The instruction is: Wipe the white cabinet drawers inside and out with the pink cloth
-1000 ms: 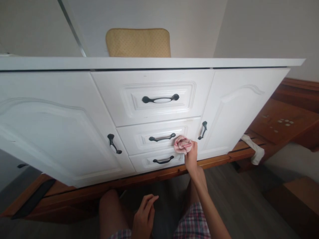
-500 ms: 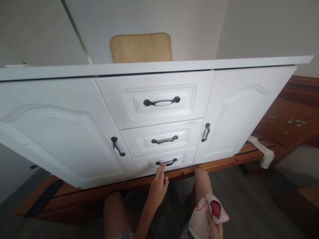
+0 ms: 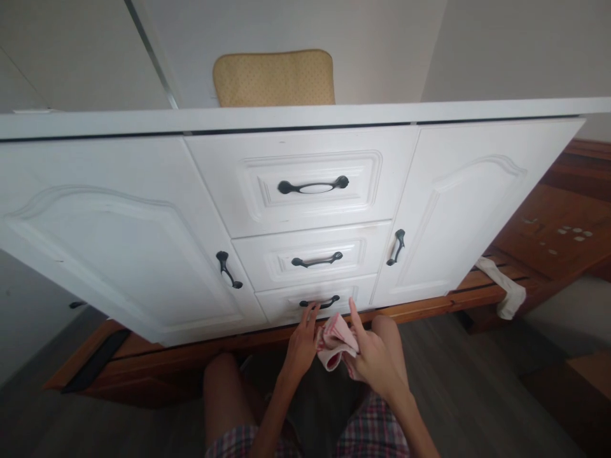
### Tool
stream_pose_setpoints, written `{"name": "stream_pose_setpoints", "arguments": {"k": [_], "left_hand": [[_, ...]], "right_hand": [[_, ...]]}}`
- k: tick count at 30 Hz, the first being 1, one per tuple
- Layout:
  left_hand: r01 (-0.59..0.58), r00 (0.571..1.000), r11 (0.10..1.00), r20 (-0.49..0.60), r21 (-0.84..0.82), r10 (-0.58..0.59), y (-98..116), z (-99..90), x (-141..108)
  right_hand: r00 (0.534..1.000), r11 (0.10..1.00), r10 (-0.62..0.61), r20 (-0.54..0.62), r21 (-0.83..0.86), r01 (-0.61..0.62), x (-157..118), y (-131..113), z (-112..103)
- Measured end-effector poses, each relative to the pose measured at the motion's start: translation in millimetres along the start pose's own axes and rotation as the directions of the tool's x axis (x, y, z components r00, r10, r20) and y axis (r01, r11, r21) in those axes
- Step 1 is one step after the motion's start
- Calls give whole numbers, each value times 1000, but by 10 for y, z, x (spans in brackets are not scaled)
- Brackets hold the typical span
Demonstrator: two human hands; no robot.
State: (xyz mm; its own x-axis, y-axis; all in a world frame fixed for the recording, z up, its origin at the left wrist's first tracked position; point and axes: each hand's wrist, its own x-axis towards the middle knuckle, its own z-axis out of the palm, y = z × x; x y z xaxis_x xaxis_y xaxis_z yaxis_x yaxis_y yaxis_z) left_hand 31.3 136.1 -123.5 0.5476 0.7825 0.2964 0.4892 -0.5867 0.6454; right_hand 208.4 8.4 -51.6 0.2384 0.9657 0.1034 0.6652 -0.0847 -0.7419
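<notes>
The white cabinet's bottom drawer [image 3: 281,310] is closed and has a dark curved drawer handle [image 3: 329,303]. My left hand [image 3: 301,343] reaches up to it, its fingertips hooked at the handle's left part. Just to the right, my right hand [image 3: 376,357] grips a crumpled pink-and-white cloth [image 3: 337,340], its index finger pointing up at the drawer front. The cloth hangs between my two hands, below the handle. Above are the middle drawer [image 3: 258,264] and the top drawer [image 3: 243,210], both closed.
Cabinet doors flank the drawers on the left [image 3: 119,254] and right [image 3: 468,216]. A yellow dotted cushion [image 3: 277,79] stands behind the countertop edge [image 3: 143,122]. The cabinet rests on a wooden bench [image 3: 420,312], with a white cloth [image 3: 508,296] draped at right.
My right hand has brought the cloth up and left from over my right thigh to the bottom drawer. My left hand stays at the handle. The view has shifted slightly.
</notes>
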Motion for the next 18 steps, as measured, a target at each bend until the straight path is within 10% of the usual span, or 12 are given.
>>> {"name": "stream_pose_setpoints", "arguments": {"k": [7, 18], "left_hand": [[78, 993, 997, -94, 16, -76, -64, 170, 36], [113, 991, 991, -85, 70, -106, 6, 185, 36]], "right_hand": [[984, 840, -24, 175, -530, 115, 809, -729, -202], [993, 820, 23, 114, -571, 47, 983, -927, -135]]}}
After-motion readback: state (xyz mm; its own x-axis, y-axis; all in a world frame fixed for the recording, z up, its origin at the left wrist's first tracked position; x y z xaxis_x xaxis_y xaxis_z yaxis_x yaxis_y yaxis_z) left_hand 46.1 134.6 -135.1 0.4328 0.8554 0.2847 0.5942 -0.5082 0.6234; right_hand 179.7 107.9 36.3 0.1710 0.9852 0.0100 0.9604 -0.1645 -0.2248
